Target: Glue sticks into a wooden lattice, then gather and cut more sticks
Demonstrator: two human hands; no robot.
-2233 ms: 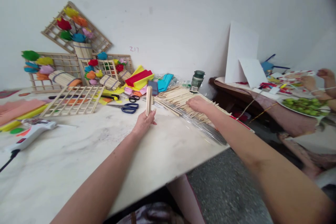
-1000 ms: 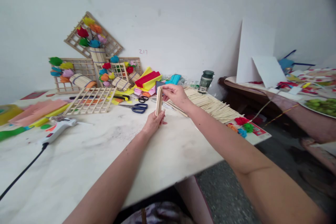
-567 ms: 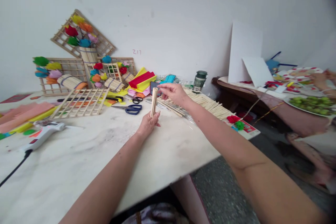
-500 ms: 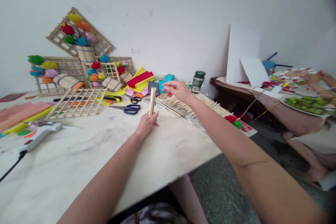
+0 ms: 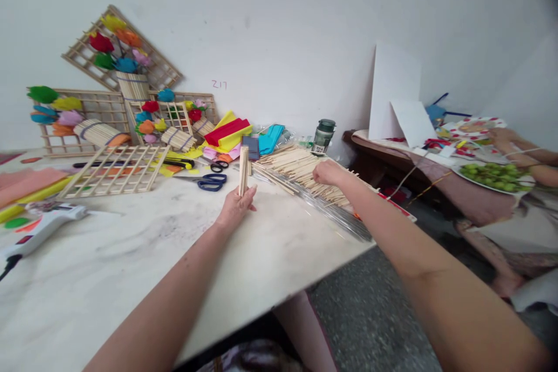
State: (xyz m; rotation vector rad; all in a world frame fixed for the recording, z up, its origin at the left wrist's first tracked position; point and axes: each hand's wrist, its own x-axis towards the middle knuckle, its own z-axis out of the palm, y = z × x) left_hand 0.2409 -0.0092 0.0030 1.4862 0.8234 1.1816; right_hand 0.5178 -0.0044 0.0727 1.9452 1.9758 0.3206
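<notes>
My left hand [image 5: 238,204] is closed around a small upright bundle of thin wooden sticks [image 5: 244,171], just above the marble-patterned table [image 5: 270,244]. My right hand [image 5: 329,173] is at the spread of loose wooden sticks [image 5: 292,164] on the right of the table. Its fingers are curled together, and what is between them is hidden. Along the front of that spread lies a strip of thin grey wires [image 5: 331,209]. Left of the bundle are blue-handled scissors [image 5: 212,182] and smaller black-handled scissors [image 5: 218,165].
A glue gun [image 5: 47,232] lies at left near a stick lattice [image 5: 115,171]. Stick frames with paper flowers [image 5: 126,64] lean on the wall. Coloured paper [image 5: 229,131] and a dark green jar [image 5: 323,136] stand behind. Another person's hands [image 5: 505,139] are at the right table, beside green fruit [image 5: 494,175].
My right hand has moved down and to the right, from beside the bundle to the loose sticks, and its fingers have curled in. My left hand still holds the bundle. The view has shifted slightly.
</notes>
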